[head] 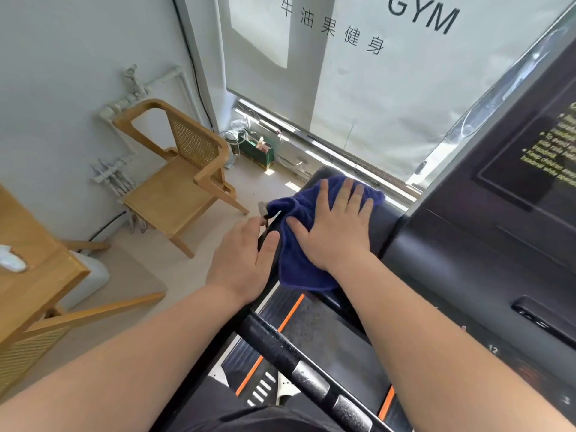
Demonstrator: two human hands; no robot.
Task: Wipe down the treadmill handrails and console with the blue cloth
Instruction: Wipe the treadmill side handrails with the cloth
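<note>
The blue cloth (300, 269) lies draped over the left end of the treadmill's black console arm (386, 219). My right hand (338, 227) presses flat on the cloth, fingers spread. My left hand (241, 260) rests on the outer left edge of the same arm, beside the cloth, thumb touching the black edge. The console panel (498, 244) with its dark screen rises at the right. A black front handlebar (299, 360) with metal sensor plates runs across below my forearms.
A wooden chair (184, 179) stands on the floor to the left. A wooden table (34, 282) fills the lower left. A window blind with GYM lettering (374, 73) hangs ahead. The treadmill deck with orange stripes (290, 319) lies below.
</note>
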